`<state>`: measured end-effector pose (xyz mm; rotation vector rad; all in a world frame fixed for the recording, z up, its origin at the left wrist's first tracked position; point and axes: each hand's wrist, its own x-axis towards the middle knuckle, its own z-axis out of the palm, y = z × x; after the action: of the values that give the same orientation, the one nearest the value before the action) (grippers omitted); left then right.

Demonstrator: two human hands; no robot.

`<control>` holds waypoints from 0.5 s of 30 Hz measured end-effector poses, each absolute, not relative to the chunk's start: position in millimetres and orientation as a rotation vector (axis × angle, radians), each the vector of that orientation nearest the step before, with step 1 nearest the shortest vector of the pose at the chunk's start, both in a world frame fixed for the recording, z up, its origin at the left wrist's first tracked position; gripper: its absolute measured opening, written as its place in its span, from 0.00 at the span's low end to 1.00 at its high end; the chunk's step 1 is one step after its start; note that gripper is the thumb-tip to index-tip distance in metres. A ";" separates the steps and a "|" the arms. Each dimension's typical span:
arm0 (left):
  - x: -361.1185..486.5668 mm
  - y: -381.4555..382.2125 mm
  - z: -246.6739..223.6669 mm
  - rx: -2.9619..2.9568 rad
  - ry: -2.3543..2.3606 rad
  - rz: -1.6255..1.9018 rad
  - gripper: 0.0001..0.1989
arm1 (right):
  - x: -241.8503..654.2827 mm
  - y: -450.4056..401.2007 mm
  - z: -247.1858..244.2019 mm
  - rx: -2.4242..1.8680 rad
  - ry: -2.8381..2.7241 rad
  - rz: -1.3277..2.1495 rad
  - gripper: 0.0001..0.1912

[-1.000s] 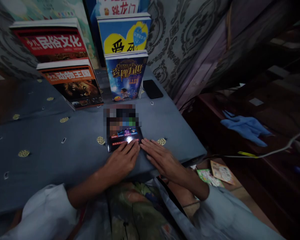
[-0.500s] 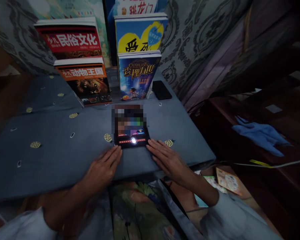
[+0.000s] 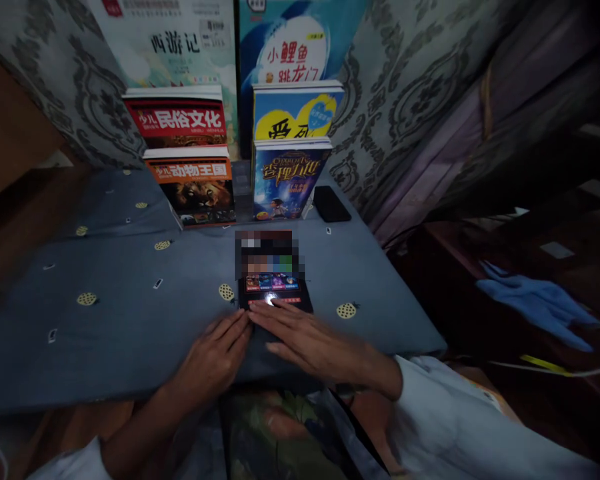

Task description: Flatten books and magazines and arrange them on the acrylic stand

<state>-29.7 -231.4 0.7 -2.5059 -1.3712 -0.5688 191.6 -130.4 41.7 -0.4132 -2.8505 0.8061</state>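
A flat, dark, glossy item that looks like a book lies on the cloth-covered table. Small coloured pictures and a red strip show on its face, and its upper part is blurred by blocks. My left hand rests at its lower left corner, fingers stretched out together. Across its lower edge lies my right hand, held flat, its fingertips close to those of the left. The right hand hides much of the lower edge. Neither hand appears to grip anything.
Books stand upright at the back: an orange lion-cover book at left, a blue book at right, others behind. A black phone lies beside them. Off the table's right side is a blue cloth.
My right hand has moved left, from the item's lower right corner onto its lower edge. My left hand stays at the lower left corner. The view has tilted up slightly.
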 end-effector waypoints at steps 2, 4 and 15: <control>-28.4 -230.7 2.0 -2.498 -1.380 -0.602 0.16 | 177.8 -122.7 44.4 -0.378 -2.866 0.850 0.30; -27.7 -230.1 3.2 -2.496 -1.397 -0.622 0.15 | 165.6 -112.7 43.1 -0.313 -2.877 0.871 0.31; -28.3 -231.3 1.8 -2.461 -1.423 -0.619 0.18 | 127.9 -40.5 30.8 -0.176 -2.942 0.749 0.25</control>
<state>-28.3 -231.3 1.8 -2.4615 -1.4230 -0.6194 127.9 -40.5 30.8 -0.1759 -2.9424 0.7492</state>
